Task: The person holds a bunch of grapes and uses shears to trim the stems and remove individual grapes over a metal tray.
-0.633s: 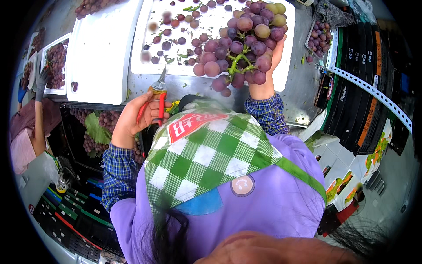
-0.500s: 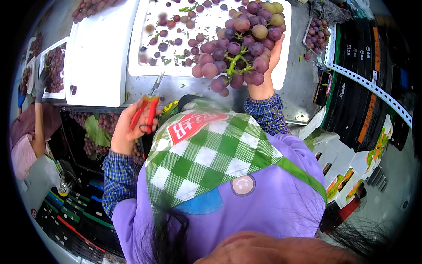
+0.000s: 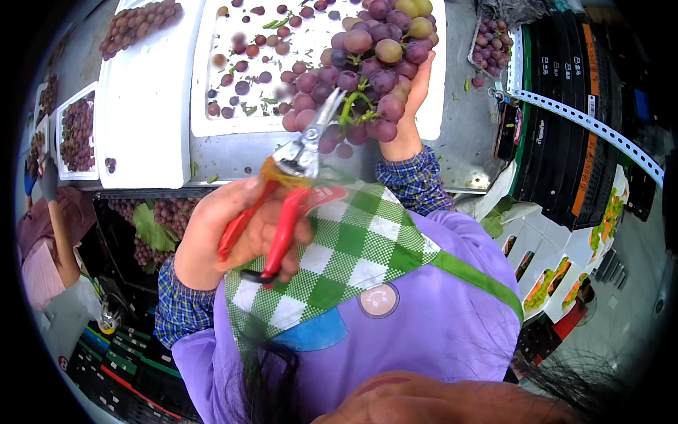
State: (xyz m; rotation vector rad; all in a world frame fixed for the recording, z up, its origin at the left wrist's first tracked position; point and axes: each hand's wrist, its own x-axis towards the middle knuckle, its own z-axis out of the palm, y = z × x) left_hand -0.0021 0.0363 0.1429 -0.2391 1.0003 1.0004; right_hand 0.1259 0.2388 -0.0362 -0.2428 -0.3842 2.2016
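Observation:
A large bunch of purple and yellowish grapes (image 3: 381, 71) rests on my right hand (image 3: 409, 131), whose fingers are partly hidden behind the fruit. Its green stem (image 3: 353, 107) faces me. Red-handled pruning shears (image 3: 286, 219) are in my left hand (image 3: 205, 230), with the fingers around the handles. The metal blades point up and right, their tips in front of the bunch near the stem. Whether the tips touch it I cannot tell. Beneath the bunch, a white tray (image 3: 200, 113) holds scattered loose grapes and bits of stem.
Left of the tray stands a white foam box (image 3: 141, 116) with a grape bunch (image 3: 141, 27) on it. A co-worker's gloved hand (image 3: 49, 180) is near a tray of grapes (image 3: 78, 138). Stacked black crates (image 3: 554, 134) and a perforated metal strip (image 3: 593, 127) stand at right.
My left hand has brought the shears up and right, from beside the apron to the bunch's stem. The view has shifted slightly; my right hand still holds the grapes.

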